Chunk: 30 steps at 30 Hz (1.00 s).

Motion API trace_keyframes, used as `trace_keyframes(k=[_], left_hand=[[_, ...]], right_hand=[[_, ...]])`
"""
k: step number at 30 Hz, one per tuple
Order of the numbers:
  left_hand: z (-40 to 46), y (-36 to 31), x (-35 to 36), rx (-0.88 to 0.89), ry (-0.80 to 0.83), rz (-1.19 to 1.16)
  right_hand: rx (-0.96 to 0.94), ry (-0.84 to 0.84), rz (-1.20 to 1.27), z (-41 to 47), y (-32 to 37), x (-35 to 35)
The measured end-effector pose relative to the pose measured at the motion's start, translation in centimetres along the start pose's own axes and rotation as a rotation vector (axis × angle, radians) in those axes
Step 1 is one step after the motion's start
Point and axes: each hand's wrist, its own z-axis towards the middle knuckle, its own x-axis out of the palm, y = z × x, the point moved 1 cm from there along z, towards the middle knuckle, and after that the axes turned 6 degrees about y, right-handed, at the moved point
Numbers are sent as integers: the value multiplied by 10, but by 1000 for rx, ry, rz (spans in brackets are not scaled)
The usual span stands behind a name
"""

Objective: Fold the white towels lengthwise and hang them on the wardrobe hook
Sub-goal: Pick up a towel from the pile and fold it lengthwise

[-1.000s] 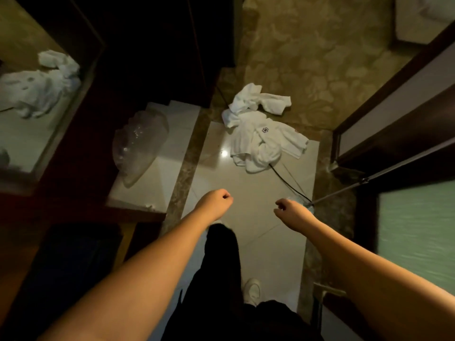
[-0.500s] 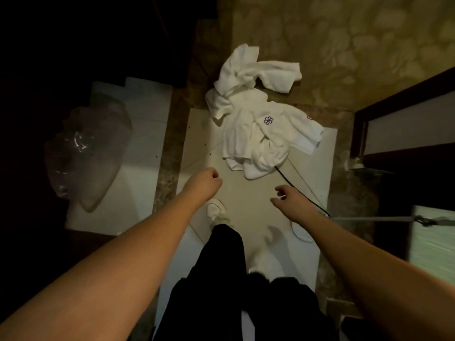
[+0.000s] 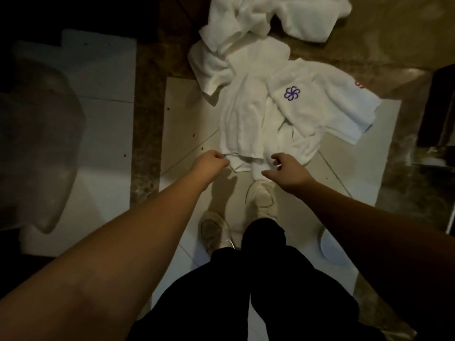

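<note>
Several white towels lie crumpled in a pile on the tiled floor in front of me. The nearest towel (image 3: 243, 124) lies lengthwise towards my feet. A towel with a purple flower logo (image 3: 320, 99) lies to its right, and another towel (image 3: 246, 18) is bunched at the top edge. My left hand (image 3: 211, 163) is curled at the nearest towel's near left corner and pinches its thin hem. My right hand (image 3: 285, 168) hovers over the near right edge with loosely curled fingers, thumb apart, holding nothing that I can see. No wardrobe hook is in view.
My two pale shoes (image 3: 262, 198) stand just below the towels. A clear crumpled plastic bag (image 3: 37, 143) lies on white tiles at the left. A dark door frame (image 3: 440, 107) stands at the right, and a small white round object (image 3: 330, 247) lies by my right arm.
I have bent closer and the towel pile now fills the upper view. Both hands moved forward to the nearest towel's near edge, and the left hand took hold of its hem.
</note>
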Motion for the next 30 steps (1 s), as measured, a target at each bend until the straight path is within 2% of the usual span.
trace_keyframes(k=[8, 13, 17, 20, 23, 27, 30], left_hand=[[100, -3, 14, -92, -34, -366], [117, -2, 21, -53, -75, -391], [94, -1, 14, -74, -56, -280], [59, -13, 14, 38, 36, -159], [15, -36, 15, 270, 95, 56], [-40, -74, 4, 505, -39, 244], [-77, -103, -18, 506, -58, 186]], right_hand=[[111, 59, 345, 86, -8, 11], [116, 52, 426, 101, -8, 18], [56, 57, 600, 76, 0, 9], [-11, 89, 683, 48, 14, -3], [-55, 132, 776, 16, 37, -22], [-119, 147, 801, -32, 70, -49], [-168, 105, 785, -70, 91, -72]])
